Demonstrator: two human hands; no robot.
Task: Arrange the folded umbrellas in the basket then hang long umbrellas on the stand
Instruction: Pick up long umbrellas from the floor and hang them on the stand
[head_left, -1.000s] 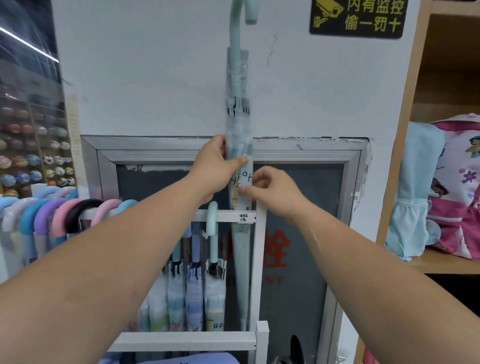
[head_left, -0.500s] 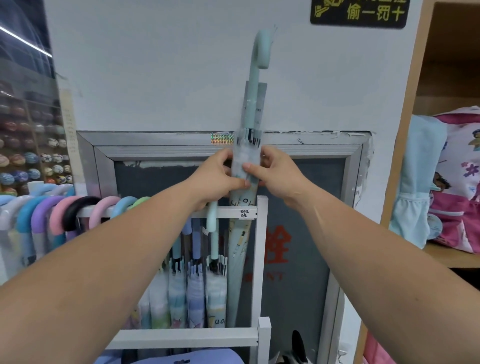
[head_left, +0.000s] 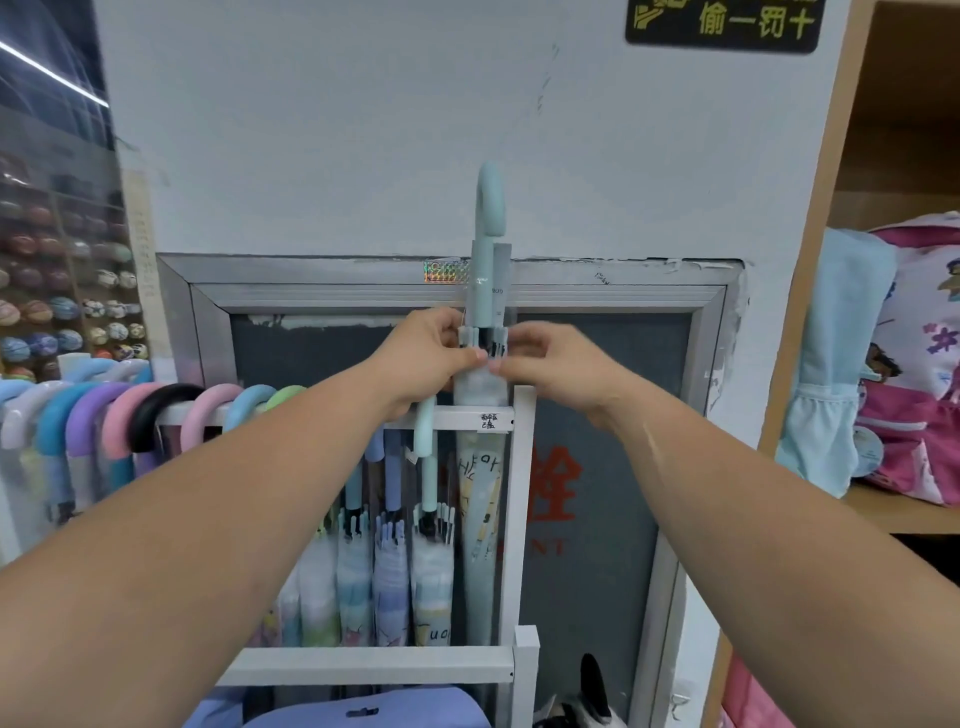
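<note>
Beside the stand (head_left: 522, 493), pinching the long umbrella (head_left: 480, 519) upright with left grip (head_left: 431, 358) and right grip (head_left: 550, 364). Hanging step. Next, probably: lower it, hook handle (head_left: 491, 202) on bar (head_left: 457, 419).

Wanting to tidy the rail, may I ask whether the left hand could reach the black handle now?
Likely not yet: the left hand pinches the mint umbrella, though the black handle sits uncovered.

Bare forearms (head_left: 218, 519) and hands (head_left: 431, 353)
</note>
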